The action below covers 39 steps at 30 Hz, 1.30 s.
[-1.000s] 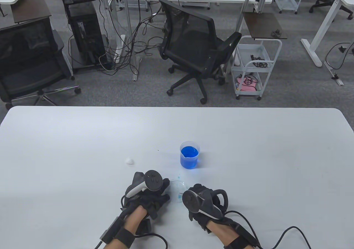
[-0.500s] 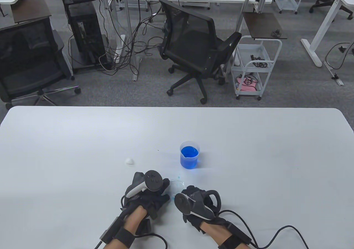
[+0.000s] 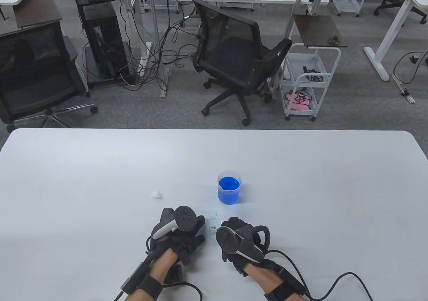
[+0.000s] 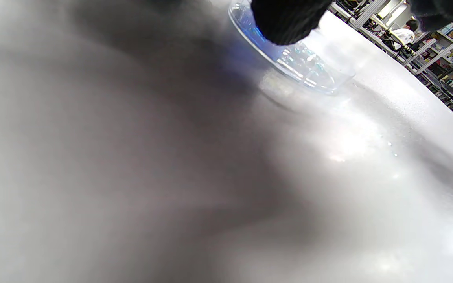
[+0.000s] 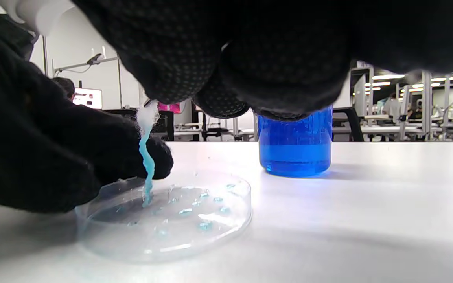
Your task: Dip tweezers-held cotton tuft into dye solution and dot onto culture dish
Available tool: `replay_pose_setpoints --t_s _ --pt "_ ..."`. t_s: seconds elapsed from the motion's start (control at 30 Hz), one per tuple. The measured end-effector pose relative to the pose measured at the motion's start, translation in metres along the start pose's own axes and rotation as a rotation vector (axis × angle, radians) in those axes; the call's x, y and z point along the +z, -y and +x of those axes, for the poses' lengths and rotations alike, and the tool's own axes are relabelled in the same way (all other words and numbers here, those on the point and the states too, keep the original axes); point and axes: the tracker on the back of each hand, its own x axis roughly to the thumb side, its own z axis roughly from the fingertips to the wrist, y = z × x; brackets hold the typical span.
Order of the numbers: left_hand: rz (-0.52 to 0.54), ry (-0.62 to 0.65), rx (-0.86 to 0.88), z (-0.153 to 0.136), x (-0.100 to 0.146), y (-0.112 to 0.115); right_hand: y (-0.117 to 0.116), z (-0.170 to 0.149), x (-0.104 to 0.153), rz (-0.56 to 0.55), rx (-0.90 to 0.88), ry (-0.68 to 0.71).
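Note:
A clear culture dish (image 3: 210, 223) with several blue dots lies between my hands; it also shows in the right wrist view (image 5: 195, 232) and the left wrist view (image 4: 305, 70). My left hand (image 3: 182, 232) holds the dish's left rim with its fingers (image 5: 104, 157). My right hand (image 3: 239, 239) grips tweezers (image 3: 214, 227), mostly hidden by the glove. The tweezers hold a blue-stained cotton tuft (image 5: 146, 157) that hangs down and touches the dish floor near its left side. A beaker of blue dye (image 3: 229, 187) stands just behind the dish.
A loose white cotton ball (image 3: 156, 194) lies on the white table (image 3: 100, 180) to the left of the beaker. Glove cables trail off the table's near edge. Small blue specks mark the table between dish and beaker.
My right hand shifted left over the dish, then slightly forward, with the tweezers' tip over the dish. The left hand, dish and beaker have stayed put.

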Motion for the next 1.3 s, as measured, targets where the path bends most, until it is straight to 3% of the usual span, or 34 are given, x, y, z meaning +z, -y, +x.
replay_pose_setpoints --t_s 0.3,0.5,0.9,1.13,1.3 --pt "0.0 -0.001 -0.001 0.0 0.0 0.0 -0.029 0.008 -0.006 0.089 0.079 0.034" --pt "0.0 -0.001 -0.001 0.0 0.0 0.0 -0.032 0.01 -0.005 0.091 0.086 0.045" --pt "0.0 -0.001 -0.001 0.0 0.0 0.0 0.004 -0.011 -0.001 -0.024 0.008 -0.027" --pt "0.0 -0.001 -0.001 0.0 0.0 0.0 -0.026 -0.006 0.0 0.083 0.078 0.003" --pt "-0.001 -0.005 0.0 0.0 0.001 0.0 -0.032 -0.004 0.001 0.1 0.091 0.015"
